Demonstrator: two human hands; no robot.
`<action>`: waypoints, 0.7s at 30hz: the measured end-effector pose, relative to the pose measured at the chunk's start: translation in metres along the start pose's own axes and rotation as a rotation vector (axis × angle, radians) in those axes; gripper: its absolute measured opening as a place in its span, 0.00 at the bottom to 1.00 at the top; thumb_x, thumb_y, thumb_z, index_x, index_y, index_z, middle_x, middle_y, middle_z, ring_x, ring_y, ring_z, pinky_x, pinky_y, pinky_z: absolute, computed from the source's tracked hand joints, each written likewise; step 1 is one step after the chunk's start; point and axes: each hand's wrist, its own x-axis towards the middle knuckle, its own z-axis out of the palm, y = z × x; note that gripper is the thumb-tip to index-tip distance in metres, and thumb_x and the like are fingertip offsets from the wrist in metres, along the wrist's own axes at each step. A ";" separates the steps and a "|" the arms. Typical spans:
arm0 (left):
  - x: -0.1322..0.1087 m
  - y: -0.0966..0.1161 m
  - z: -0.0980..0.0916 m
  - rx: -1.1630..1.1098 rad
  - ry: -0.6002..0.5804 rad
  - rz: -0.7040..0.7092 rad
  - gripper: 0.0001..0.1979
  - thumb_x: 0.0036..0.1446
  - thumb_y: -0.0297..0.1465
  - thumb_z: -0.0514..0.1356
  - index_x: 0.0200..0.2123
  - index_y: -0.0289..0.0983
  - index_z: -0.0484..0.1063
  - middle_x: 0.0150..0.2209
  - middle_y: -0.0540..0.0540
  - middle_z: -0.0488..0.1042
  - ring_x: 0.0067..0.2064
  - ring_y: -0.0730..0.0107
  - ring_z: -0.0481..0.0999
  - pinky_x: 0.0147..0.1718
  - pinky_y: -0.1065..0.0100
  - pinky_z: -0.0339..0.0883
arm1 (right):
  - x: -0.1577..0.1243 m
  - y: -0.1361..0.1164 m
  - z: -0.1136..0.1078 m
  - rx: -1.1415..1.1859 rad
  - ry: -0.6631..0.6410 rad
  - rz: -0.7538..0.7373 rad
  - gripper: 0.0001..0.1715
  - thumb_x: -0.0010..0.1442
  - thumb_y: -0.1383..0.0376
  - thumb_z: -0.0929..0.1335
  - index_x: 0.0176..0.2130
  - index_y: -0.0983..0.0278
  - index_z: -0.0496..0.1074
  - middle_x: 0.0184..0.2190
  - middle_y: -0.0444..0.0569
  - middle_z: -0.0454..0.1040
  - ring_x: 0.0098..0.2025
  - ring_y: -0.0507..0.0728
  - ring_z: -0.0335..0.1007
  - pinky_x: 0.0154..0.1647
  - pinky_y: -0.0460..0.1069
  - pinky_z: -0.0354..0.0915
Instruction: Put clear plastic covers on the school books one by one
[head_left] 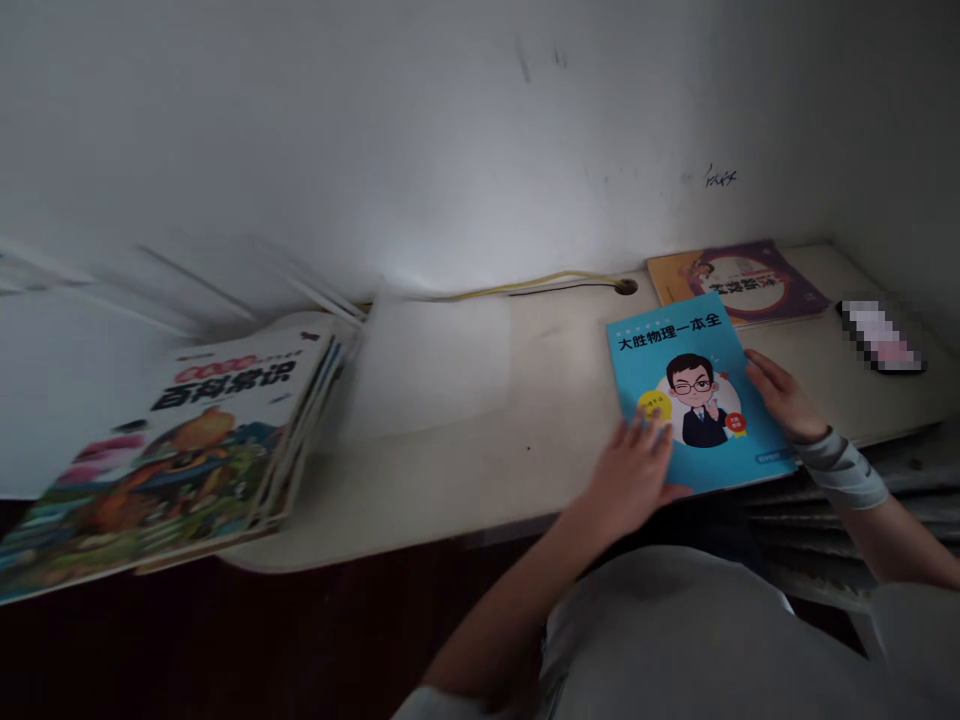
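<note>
A blue book (694,360) with a cartoon man on its cover lies on the pale desk (480,450) at the right, near the front edge. My left hand (634,470) grips its lower left corner, fingers on the cover and thumb at the bottom edge. My right hand (780,395) holds the book's right edge with curled fingers. A striped band sits on my right wrist.
A stack of colourful picture books (180,450) overhangs the desk's left end. An orange and purple book (739,278) lies behind the blue one. A yellow cable (525,285) runs to a desk hole (625,287). A dark blurred object (881,335) rests far right. White wall behind.
</note>
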 end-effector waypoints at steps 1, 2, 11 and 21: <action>0.011 0.017 0.009 -0.006 -0.024 0.037 0.33 0.59 0.47 0.54 0.59 0.28 0.61 0.62 0.28 0.60 0.64 0.44 0.58 0.58 0.51 0.55 | 0.000 -0.001 -0.001 -0.013 0.004 -0.011 0.36 0.58 0.43 0.62 0.55 0.64 0.68 0.59 0.58 0.66 0.62 0.64 0.59 0.65 0.63 0.52; 0.021 0.030 0.015 -0.006 -0.052 0.055 0.35 0.57 0.48 0.56 0.58 0.27 0.61 0.61 0.27 0.60 0.63 0.43 0.58 0.58 0.50 0.55 | 0.001 -0.002 -0.002 -0.028 0.007 -0.028 0.37 0.59 0.43 0.61 0.55 0.64 0.68 0.59 0.59 0.66 0.62 0.64 0.59 0.65 0.63 0.52; 0.040 0.041 0.008 -0.032 -0.143 0.036 0.34 0.52 0.46 0.63 0.53 0.24 0.66 0.58 0.26 0.64 0.61 0.42 0.62 0.55 0.53 0.60 | 0.005 -0.002 -0.005 -0.148 -0.011 -0.220 0.39 0.60 0.40 0.56 0.55 0.63 0.69 0.58 0.60 0.67 0.61 0.64 0.61 0.63 0.62 0.55; 0.035 0.041 0.004 -0.042 -0.126 0.049 0.32 0.52 0.42 0.65 0.53 0.26 0.67 0.57 0.31 0.66 0.60 0.39 0.62 0.54 0.51 0.62 | 0.004 -0.016 -0.022 -0.181 0.058 -0.218 0.38 0.62 0.42 0.56 0.56 0.65 0.67 0.55 0.61 0.70 0.58 0.63 0.65 0.59 0.61 0.61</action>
